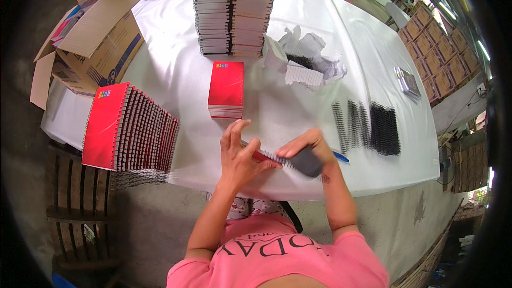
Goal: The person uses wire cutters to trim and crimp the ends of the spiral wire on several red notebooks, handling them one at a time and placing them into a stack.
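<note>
One red notebook (259,155) is sitting edge-on between my two hands, tilting down toward the right, above the near side of the white worktop (194,146). My left grip (238,153) is pinching it, thumb and a bent finger closing on it while other fingers are pointing up. My right grip (309,143) is reaching the coil (287,164) along the spine; a dark grey block (308,161) is showing against that hand, but blur is hiding how tightly the fingers are closing, so I cannot tell. Just beyond, a short stack of red notebooks (226,88) is lying flat. To my right, a slim blue object (341,157) is lying near my wrist, and black coils (384,129) are lying past it. To my left, a tall red stack (104,128) is standing, with an open cardboard box (101,56) spreading its flaps behind it. Farthest out, a green-topped stack (213,18) and a yellow-topped stack (249,18) are standing side by side, crumpled paper (304,76) lying to their right.
</note>
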`<act>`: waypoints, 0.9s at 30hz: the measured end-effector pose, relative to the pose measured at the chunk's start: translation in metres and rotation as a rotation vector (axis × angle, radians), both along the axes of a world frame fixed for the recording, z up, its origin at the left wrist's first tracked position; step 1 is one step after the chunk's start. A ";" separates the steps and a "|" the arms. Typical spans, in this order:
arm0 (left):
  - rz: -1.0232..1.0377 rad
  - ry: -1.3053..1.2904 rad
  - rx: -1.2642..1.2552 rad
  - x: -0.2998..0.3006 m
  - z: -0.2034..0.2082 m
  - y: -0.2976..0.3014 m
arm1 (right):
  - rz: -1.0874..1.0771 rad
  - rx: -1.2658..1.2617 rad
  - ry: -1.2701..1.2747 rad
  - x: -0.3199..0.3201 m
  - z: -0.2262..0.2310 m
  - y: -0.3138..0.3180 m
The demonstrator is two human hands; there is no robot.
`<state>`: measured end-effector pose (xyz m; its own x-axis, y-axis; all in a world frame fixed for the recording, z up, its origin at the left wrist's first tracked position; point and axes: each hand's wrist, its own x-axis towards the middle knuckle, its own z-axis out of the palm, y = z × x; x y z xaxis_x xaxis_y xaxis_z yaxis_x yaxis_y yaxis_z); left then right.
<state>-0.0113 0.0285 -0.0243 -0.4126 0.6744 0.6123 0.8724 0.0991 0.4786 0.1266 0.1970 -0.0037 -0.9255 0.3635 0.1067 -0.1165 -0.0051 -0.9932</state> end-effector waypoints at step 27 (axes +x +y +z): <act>-0.139 -0.627 0.141 -0.023 -0.031 0.005 | -0.045 0.396 -0.402 -0.063 0.009 -0.023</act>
<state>-0.0339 0.0333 -0.0548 -0.6348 0.6781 0.3704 0.4241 -0.0950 0.9006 0.0634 0.1742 0.0050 -0.9061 0.4073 -0.1147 0.2797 0.3730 -0.8847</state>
